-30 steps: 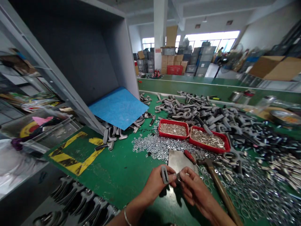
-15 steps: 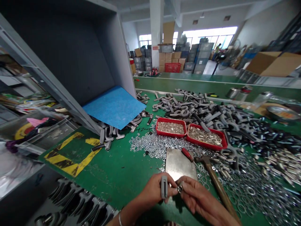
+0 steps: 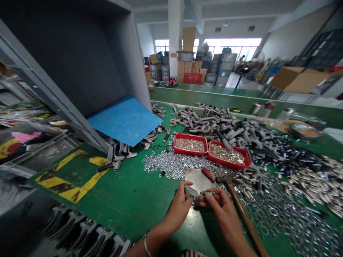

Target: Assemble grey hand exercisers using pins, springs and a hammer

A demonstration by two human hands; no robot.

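The left fingers were closed around a dull grey metal piece, blocky and matte, while the right fingers pinched a small shiny part just beside it, over the near end of a smooth steel plate. Half a second earlier the grey piece had stood upright, its dark slot showing; now it was tipped nearly flat. Beyond, glinting round nuts and a wooden-handled hammer lay on the green counter.
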